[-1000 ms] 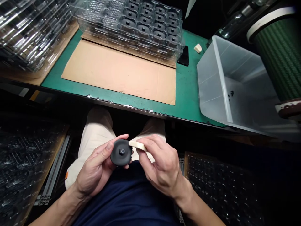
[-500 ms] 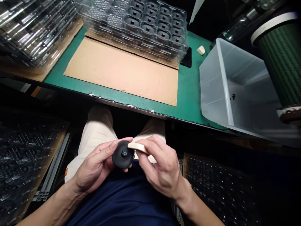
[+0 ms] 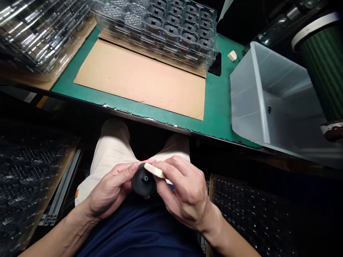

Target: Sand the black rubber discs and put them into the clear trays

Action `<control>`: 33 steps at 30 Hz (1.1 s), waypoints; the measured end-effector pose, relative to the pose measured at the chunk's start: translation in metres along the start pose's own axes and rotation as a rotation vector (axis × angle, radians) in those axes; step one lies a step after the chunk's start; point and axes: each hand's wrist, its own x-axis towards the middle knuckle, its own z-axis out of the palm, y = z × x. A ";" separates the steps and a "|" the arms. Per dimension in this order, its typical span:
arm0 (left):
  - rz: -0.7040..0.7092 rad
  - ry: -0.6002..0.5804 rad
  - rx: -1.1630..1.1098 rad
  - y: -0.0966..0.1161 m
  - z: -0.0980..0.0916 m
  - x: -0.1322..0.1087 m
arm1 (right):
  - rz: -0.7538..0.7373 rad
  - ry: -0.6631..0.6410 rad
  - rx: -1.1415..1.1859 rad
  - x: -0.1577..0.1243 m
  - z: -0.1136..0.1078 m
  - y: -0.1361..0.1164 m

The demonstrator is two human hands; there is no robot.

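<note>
Above my lap, my left hand (image 3: 114, 187) is closed round the side of a round black part (image 3: 140, 182) with a small raised hub in its middle. The part's face is turned up towards me. Pinched in my right hand (image 3: 184, 189) is a cream-coloured block (image 3: 154, 170), maybe a sponge or eraser. One end of this block lies against the upper rim of the black part. The fingers of my left hand under the part are mostly hidden.
On the green table (image 3: 218, 110) lies a cardboard sheet (image 3: 139, 80). Behind it stands a clear plastic tray (image 3: 171, 43) holding several black round parts. Stacked clear trays (image 3: 40, 35) are at the left, a translucent bin (image 3: 243, 89) at the right. Near a black phone-like object (image 3: 215, 64) is another cream block (image 3: 232, 56).
The black part has tilted and shifted slightly right in my left hand. The cream block has turned and moved further over the part's upper rim.
</note>
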 end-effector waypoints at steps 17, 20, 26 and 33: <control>-0.056 -0.102 0.025 0.000 -0.003 0.000 | -0.094 -0.043 -0.023 0.002 0.000 0.001; 0.095 0.068 -0.070 0.002 -0.002 0.000 | 0.013 0.029 -0.015 0.004 0.005 -0.001; 0.054 0.056 0.024 0.004 -0.009 -0.001 | 0.067 0.037 0.018 0.000 0.009 0.000; 0.147 0.102 -0.096 0.000 -0.004 0.005 | 0.116 0.078 0.015 0.007 0.012 -0.002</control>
